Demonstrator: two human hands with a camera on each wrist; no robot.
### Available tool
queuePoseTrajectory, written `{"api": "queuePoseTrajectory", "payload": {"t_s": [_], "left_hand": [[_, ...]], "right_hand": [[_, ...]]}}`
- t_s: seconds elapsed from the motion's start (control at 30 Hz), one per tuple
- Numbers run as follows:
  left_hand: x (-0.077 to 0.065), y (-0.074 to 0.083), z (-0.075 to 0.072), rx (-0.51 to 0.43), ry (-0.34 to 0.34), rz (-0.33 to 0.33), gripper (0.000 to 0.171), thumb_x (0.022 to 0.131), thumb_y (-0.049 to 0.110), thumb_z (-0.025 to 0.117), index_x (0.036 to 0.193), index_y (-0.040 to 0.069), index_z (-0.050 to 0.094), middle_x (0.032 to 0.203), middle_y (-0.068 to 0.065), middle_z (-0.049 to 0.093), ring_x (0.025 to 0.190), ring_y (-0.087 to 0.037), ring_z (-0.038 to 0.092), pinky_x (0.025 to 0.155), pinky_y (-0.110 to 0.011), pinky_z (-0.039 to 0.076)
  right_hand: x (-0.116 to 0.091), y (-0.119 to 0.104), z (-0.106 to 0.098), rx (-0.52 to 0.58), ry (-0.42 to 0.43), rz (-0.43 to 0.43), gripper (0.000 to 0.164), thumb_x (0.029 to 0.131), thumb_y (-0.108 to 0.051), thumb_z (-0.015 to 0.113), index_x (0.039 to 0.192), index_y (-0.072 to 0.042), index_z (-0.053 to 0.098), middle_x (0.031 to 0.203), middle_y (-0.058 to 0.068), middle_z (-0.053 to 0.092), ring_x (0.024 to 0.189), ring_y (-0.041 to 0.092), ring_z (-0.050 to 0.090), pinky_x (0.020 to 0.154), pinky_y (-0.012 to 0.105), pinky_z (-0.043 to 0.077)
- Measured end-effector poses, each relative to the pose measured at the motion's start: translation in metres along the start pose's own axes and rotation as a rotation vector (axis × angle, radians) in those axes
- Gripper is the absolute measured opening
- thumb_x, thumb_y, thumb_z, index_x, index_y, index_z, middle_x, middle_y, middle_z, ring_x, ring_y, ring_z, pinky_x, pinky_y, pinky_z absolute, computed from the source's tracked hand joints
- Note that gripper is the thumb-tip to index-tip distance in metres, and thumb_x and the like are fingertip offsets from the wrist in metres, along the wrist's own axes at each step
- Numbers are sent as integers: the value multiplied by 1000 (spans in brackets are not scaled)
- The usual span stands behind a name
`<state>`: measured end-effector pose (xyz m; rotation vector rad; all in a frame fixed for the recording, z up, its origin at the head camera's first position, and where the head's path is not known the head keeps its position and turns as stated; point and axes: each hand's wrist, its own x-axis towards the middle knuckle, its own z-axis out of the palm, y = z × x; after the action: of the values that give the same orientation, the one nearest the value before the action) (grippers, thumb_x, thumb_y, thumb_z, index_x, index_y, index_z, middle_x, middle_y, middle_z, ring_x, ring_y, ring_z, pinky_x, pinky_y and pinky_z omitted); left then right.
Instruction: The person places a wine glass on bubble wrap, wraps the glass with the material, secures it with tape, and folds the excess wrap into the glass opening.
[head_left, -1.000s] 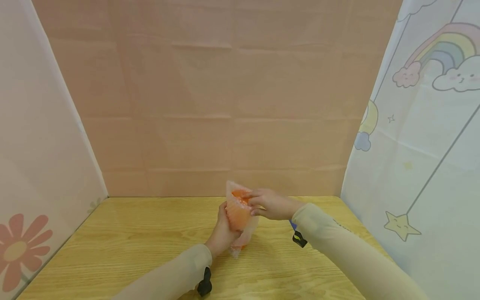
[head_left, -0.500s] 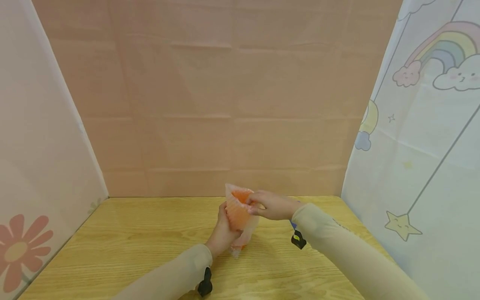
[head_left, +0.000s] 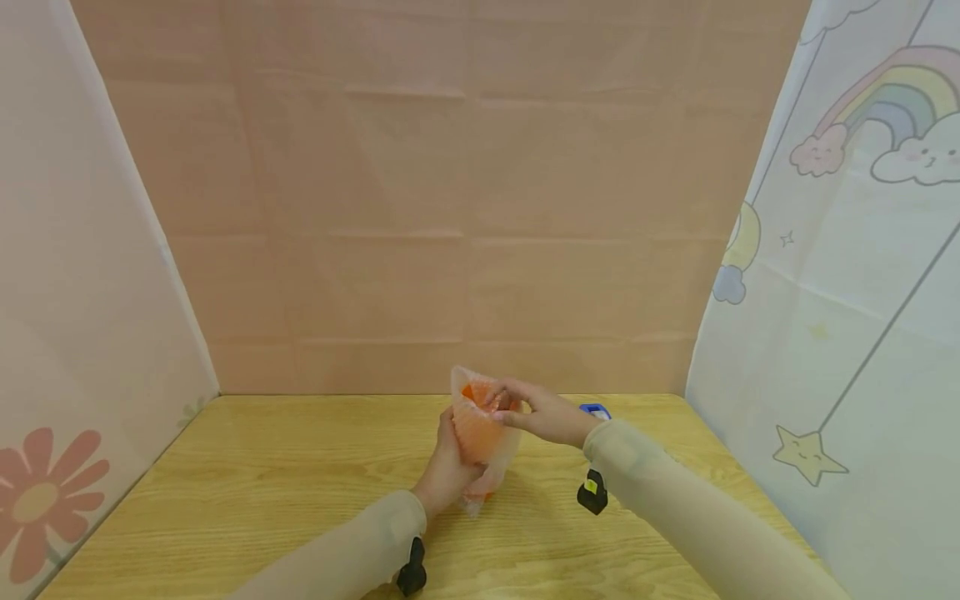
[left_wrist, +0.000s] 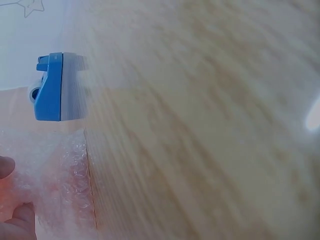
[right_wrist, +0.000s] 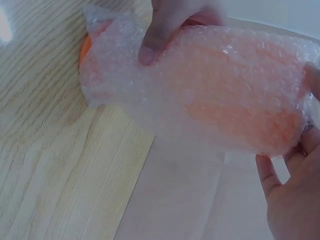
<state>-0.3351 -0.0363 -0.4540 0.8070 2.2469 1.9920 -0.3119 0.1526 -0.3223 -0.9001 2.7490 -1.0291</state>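
Observation:
A sheet of bubble wrap (head_left: 474,437) surrounds an orange object (right_wrist: 86,49) whose exact kind is hidden; it is held tilted above the table. My left hand (head_left: 444,473) grips the wrapped body from the left, its thumb across the wrap in the right wrist view. At the upper end, my right hand (head_left: 551,414) pinches the edge of the wrap, fingertips at its mouth, where bright orange shows inside. A loose flap of wrap hangs at the lower end, with an orange edge beside it. In the left wrist view, only fingertips and the bubble wrap (left_wrist: 65,185) appear.
Behind the right forearm stands a blue tape dispenser (left_wrist: 49,92) on the wooden table (head_left: 300,467). A plain backdrop (head_left: 450,208) rises at the table's far edge, with printed cloth panels on both sides. Black straps with small units sit at both wrists.
My right fingers have shifted slightly at the mouth of the wrap, and the right wrist has dropped a little, uncovering the blue tape dispenser. The left hand keeps its grip.

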Motion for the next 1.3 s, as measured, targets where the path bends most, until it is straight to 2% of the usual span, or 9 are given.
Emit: {"api": "queuePoseTrajectory", "payload": {"t_s": [0.13, 0.33, 0.5, 0.63, 0.8, 0.87, 1.0, 1.13, 1.3], "left_hand": [[-1, 1, 0, -13, 9, 4, 102, 71, -8, 73, 145, 15, 8, 144, -15, 30, 126, -29, 43, 105, -47, 37], [-2, 1, -1, -13, 12, 13, 100, 71, -6, 75, 144, 15, 9, 143, -14, 30, 126, -28, 43, 105, -45, 37], [0, -2, -1, 13, 12, 38, 98, 75, -2, 75, 144, 16, 8, 142, -13, 31, 124, -27, 45, 102, -42, 40], [0, -3, -1, 15, 9, 42, 97, 77, 1, 75, 145, 16, 8, 143, -12, 31, 126, -27, 44, 104, -44, 39], [1, -1, 0, 9, 19, 42, 95, 76, -4, 72, 144, 15, 9, 143, -13, 32, 125, -29, 44, 105, -46, 38], [1, -1, 0, 14, 23, 41, 96, 74, -6, 71, 144, 15, 9, 143, -14, 32, 125, -29, 44, 105, -46, 37], [1, 0, 0, 13, 26, 47, 97, 73, -7, 72, 144, 14, 9, 143, -15, 32, 125, -30, 45, 106, -47, 37], [0, 1, 0, 2, 18, 53, 97, 73, -7, 72, 144, 12, 8, 142, -16, 33, 124, -31, 46, 105, -47, 38], [0, 0, 0, 18, 22, 62, 97, 72, -8, 72, 143, 12, 11, 142, -17, 33, 125, -31, 45, 104, -46, 39]], "right_hand": [[0, 2, 4, 51, 19, 3, 11, 94, -32, 62, 100, -24, 64, 94, -6, 64, 94, 14, 57, 87, 37, 45], [-2, 3, 4, 40, 11, -8, 11, 90, -30, 65, 95, -20, 68, 96, -7, 67, 97, 18, 58, 88, 37, 47], [-3, 0, 0, -114, -29, -57, 25, 81, -30, 76, 101, -20, 67, 106, -7, 66, 104, 16, 59, 94, 41, 47], [-5, -1, -2, -287, -52, -117, 37, 80, -35, 77, 111, -19, 65, 115, -6, 63, 111, 16, 56, 99, 43, 44], [-8, 1, -8, -315, -8, -164, 50, 79, -31, 79, 124, -18, 60, 129, -1, 58, 124, 24, 47, 104, 48, 39], [-9, 1, -13, -312, 22, -177, 49, 78, -26, 80, 122, -18, 61, 129, -1, 58, 124, 24, 48, 104, 48, 40], [-11, -1, -21, -347, 42, -200, 33, 79, -19, 79, 109, -22, 66, 116, -5, 62, 114, 19, 55, 98, 43, 46], [-10, 0, -22, -376, 39, -244, 22, 81, -17, 77, 100, -23, 68, 103, -9, 63, 100, 12, 60, 89, 34, 52], [-8, 5, -19, -369, 42, -277, 16, 82, -17, 75, 95, -22, 69, 98, -11, 66, 93, 7, 63, 84, 26, 53]]}}
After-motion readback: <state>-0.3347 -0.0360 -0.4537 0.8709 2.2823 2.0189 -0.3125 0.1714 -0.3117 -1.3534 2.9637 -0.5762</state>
